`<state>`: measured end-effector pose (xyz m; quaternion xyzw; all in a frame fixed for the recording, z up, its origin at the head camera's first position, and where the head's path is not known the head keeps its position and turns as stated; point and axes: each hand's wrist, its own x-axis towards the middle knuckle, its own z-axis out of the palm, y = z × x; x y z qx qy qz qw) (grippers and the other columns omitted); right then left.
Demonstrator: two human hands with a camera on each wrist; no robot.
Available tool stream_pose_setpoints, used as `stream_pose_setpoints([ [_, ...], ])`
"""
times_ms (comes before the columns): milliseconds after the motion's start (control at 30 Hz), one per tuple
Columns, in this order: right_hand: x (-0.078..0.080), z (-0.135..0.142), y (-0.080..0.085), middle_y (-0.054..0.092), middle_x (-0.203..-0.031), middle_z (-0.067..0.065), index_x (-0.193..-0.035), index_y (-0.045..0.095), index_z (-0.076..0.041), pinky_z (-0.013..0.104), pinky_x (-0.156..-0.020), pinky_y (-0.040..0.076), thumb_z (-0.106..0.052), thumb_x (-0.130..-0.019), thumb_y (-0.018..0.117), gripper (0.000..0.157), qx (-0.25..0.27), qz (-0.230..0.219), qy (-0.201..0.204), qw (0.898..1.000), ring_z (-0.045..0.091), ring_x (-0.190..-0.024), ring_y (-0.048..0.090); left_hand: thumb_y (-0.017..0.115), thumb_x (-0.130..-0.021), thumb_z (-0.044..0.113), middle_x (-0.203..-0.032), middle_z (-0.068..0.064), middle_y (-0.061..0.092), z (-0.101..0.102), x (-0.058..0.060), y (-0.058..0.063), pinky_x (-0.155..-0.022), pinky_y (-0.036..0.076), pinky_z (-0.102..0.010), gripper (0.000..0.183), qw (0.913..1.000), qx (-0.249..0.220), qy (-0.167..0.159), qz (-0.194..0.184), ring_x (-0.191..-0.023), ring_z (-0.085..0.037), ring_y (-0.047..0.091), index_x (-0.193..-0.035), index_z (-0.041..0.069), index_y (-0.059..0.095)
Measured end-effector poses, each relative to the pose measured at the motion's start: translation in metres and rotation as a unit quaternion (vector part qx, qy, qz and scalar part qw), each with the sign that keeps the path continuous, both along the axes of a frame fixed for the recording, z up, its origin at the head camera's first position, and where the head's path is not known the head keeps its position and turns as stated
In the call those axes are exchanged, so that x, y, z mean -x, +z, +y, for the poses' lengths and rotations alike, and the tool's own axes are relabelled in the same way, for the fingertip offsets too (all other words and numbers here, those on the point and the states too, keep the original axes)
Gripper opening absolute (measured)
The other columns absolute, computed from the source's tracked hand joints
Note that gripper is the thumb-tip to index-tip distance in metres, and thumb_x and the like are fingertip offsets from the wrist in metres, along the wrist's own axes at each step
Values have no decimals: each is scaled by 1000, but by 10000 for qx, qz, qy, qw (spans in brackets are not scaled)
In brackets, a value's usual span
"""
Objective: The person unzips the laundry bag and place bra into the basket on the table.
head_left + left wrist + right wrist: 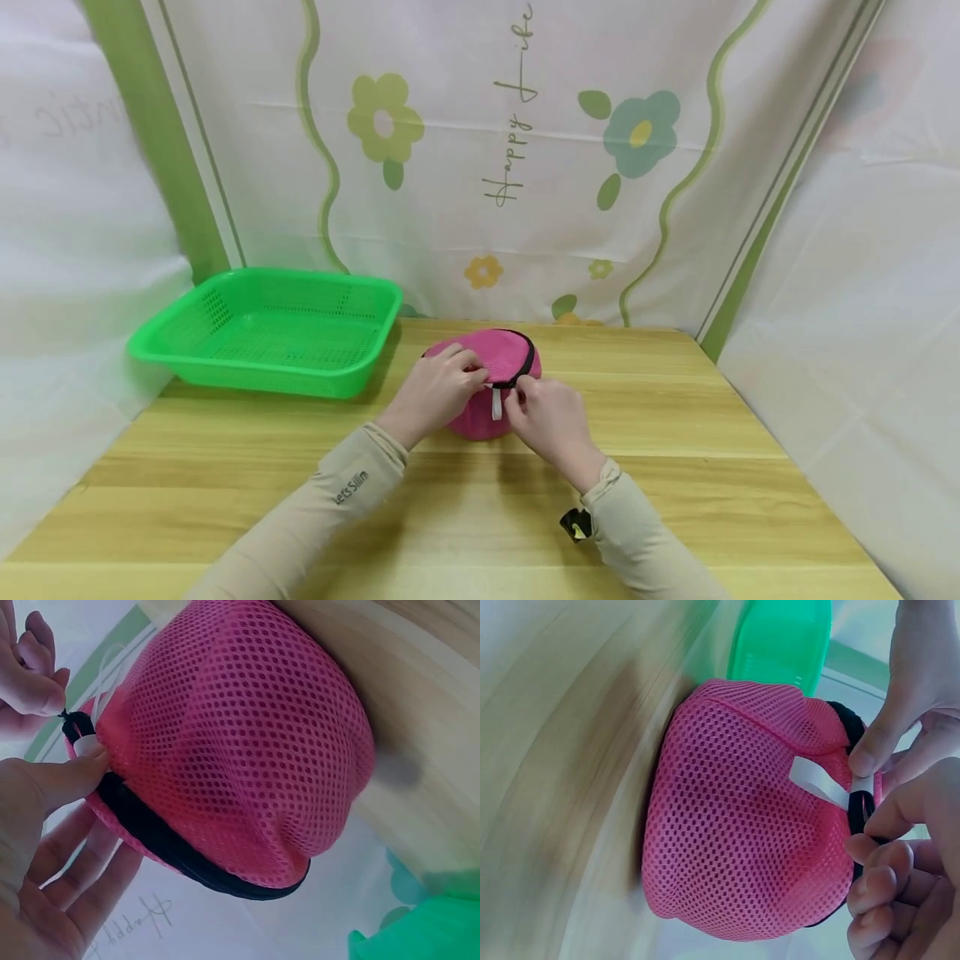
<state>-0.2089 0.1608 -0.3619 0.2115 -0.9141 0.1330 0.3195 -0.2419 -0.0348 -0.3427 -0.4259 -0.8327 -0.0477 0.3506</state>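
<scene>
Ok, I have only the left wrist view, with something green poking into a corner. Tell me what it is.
Observer: A green basket with perforated walls, on the table to the left of the pink mesh bag.
Operator: Now report on the bag's near side.
Observer: In the head view a white loop hangs there, between the left hand and the right hand.
Operator: Last, check behind the right hand.
Observer: By the cuff of the right sleeve shows a small black item with a yellowish mark; I can't tell what it is.
</scene>
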Motion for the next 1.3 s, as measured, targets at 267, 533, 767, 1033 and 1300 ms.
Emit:
stream_pose_setpoints([
  [267, -9, -6, 8, 35, -50, -12, -61, 48, -19, 21, -37, 27, -9, -86, 64, 32, 373, -4, 362, 9986, 5, -42, 33, 78, -83, 15, -94, -2, 70, 12, -7, -3, -62, 56, -30, 13, 9988, -477, 42, -29, -86, -21, 60, -96, 15, 78],
  [533, -18, -8, 8, 34, -51, -13, -60, 46, -20, 21, -38, 27, -6, -83, 65, 33, 626, 116, 579, 9963, 4, -43, 32, 80, -82, 15, -96, -2, 70, 13, -15, -4, -67, 55, -29, 15, 9987, -469, -32, -174, -87, -20, 59, -97, 13, 77],
  [767, -17, -10, 7, 34, -53, -12, -60, 45, -20, 21, -39, 29, -8, -83, 66, 34, 348, 104, 543, 9979, 5, -45, 34, 82, -80, 14, -91, 0, 70, 12, -16, -2, -63, 56, -29, 11, 9996, -123, 256, 97, -84, -20, 59, -89, 12, 78],
  [1033, -15, -10, 5, 32, -52, -10, -62, 44, -19, 21, -37, 28, -12, -85, 67, 34, -74, 72, 414, 9991, 5, -44, 33, 77, -82, 7, -92, 1, 69, 14, -14, -4, -63, 55, -26, 8, 9997, 87, 129, 199, -85, -18, 59, -89, 11, 77],
  [1300, -13, -11, 5, 30, -50, -8, -60, 38, -19, 24, -34, 28, -15, -85, 62, 35, -404, 42, 228, 9989, 7, -41, 32, 76, -81, 7, -92, 1, 68, 16, -14, -2, -61, 55, -26, 10, 9987, 317, 153, 357, -85, -17, 58, -91, 11, 76],
])
